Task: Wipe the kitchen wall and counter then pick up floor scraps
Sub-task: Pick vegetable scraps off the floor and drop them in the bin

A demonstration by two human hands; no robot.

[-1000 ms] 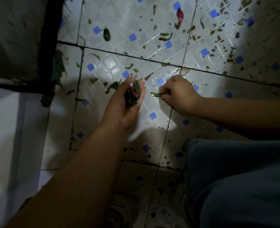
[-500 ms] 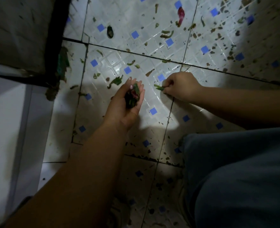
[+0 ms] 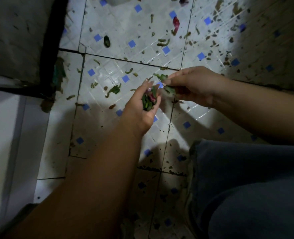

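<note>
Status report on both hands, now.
Left hand cupping gathered scraps. Right hand pinching green scrap beside it. Red scrap on floor.

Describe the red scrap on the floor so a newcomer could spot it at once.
Start at the white floor tiles with blue squares, beyond both hands. Near the top, just left of the long upright grout line, lies the red scrap. It is the only large red piece; its neighbours are small green bits.

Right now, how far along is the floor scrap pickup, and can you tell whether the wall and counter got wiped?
Done: the cupped left hand holds a clump of green and pink vegetable scraps. In hand: the right hand pinches a green leafy scrap beside that clump. Left: many bits still litter the white tiled floor with blue squares, including a red pepper piece and a dark green chunk. Wall and counter are out of view.
</note>
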